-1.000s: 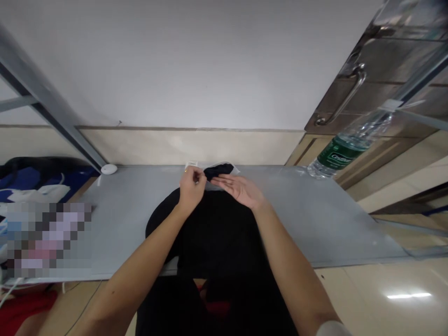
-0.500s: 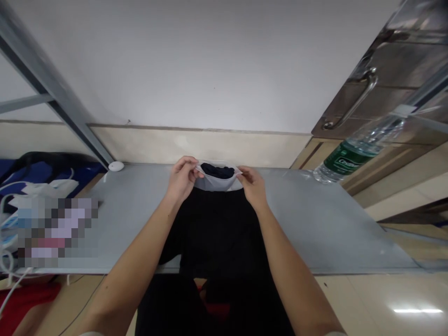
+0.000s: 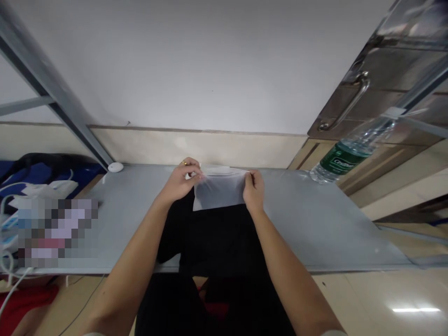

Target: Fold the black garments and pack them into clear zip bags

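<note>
A black garment (image 3: 217,233) lies on the grey table (image 3: 315,219) and hangs over its near edge. A translucent plastic bag (image 3: 219,189) covers the garment's far end. My left hand (image 3: 180,179), with a ring on one finger, pinches the bag's left top corner. My right hand (image 3: 254,189) pinches the bag's right edge. Both hands are closed on the bag, held at the same height just above the table.
A plastic water bottle with a green label (image 3: 345,156) stands at the table's far right. A small white round object (image 3: 115,167) sits at the far left corner by a slanted metal bar (image 3: 52,88). Blue and white fabric and cables (image 3: 38,186) lie at the left.
The bag has come down toward me over the garment's end; the dark fabric seen in the bag's mouth is now covered. Both hands moved slightly nearer.
</note>
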A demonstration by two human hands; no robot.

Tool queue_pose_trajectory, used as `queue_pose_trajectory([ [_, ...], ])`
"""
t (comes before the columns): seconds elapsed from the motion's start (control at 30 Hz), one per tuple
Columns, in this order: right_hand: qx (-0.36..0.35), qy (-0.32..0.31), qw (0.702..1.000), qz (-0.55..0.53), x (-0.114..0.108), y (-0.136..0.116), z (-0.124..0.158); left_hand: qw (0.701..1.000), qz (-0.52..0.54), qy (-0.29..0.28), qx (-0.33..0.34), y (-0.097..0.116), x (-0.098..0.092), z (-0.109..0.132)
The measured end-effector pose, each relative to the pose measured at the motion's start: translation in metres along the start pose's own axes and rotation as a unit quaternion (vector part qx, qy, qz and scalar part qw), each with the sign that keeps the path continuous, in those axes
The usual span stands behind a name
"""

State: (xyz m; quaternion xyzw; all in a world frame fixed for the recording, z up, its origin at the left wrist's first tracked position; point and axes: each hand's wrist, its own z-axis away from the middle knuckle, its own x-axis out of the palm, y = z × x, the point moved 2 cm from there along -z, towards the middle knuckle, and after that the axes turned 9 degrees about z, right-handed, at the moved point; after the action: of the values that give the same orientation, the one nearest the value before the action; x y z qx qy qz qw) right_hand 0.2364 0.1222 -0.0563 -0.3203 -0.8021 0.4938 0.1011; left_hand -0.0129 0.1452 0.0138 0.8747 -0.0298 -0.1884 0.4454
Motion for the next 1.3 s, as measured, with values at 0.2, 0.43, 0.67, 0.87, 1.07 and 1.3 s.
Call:
queue_pose_trajectory([
  [0.2,0.156,-0.052,0.976,-0.145,0.022,0.026,0.004,0.989,0.122,-0.056,-0.06,-0.013,-0.001,0.003],
  [0.43,0.073,0.03,0.997,-0.016,0.013,0.017,0.012,0.993,0.061,0.06,-0.08,-0.027,0.015,0.004],
  [0.67,0.145,-0.089,0.978,-0.118,0.025,0.018,0.014,0.984,0.041,0.157,-0.067,-0.036,0.041,0.01],
  [0.87,0.123,-0.151,0.97,-0.144,0.024,0.02,0.01,0.993,0.02,0.099,-0.053,-0.035,0.041,0.011],
  [1.07,0.069,-0.14,0.982,-0.108,0.021,0.013,0.011,0.996,0.009,-0.019,-0.085,-0.031,0.026,0.008],
  [1.3,0.122,-0.139,0.974,-0.134,0.023,0.018,0.011,0.998,-0.027,0.044,-0.03,-0.031,0.03,0.007],
])
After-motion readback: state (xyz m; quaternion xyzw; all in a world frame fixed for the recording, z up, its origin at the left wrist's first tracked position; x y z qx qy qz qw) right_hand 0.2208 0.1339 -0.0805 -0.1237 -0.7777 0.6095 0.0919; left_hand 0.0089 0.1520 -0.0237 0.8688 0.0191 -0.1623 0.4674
